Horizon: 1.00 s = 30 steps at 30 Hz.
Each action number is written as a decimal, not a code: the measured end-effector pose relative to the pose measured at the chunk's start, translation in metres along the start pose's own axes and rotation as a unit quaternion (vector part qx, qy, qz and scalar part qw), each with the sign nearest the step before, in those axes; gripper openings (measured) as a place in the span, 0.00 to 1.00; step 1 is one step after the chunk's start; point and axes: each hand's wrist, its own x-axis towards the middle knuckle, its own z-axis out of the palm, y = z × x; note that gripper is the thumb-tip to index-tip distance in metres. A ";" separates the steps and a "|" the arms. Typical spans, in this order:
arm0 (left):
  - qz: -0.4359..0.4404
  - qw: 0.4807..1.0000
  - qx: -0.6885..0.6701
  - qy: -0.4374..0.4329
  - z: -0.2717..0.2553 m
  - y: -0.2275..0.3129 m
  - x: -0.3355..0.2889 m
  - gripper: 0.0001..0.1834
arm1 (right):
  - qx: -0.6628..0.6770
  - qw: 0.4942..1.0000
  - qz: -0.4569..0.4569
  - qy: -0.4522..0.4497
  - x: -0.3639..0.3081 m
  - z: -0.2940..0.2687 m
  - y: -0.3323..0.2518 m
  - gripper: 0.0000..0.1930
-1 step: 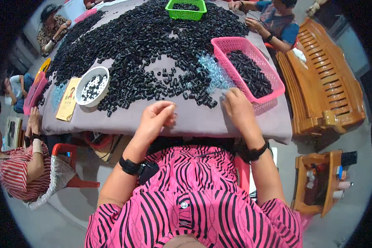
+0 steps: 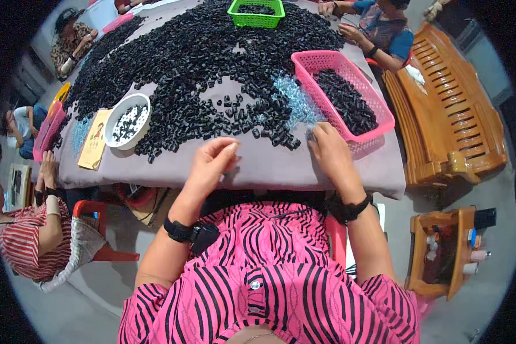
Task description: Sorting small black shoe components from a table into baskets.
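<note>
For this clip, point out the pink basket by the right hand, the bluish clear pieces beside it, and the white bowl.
Pink basket (image 2: 327,61), head view: far inner wall.
Bluish clear pieces (image 2: 296,102), head view: middle of the heap.
White bowl (image 2: 124,144), head view: near wall.

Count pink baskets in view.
2 plainly: the right pink basket, holding black pieces, near the right hand; the left pink basket, at the left edge of the table. A pink shape, far upper left, may be a third; too unclear to tell.
</note>
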 end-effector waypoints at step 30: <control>0.211 0.898 0.356 0.149 -0.013 -0.015 0.013 0.09 | 0.271 0.939 0.178 -0.113 -0.017 -0.014 0.014 0.08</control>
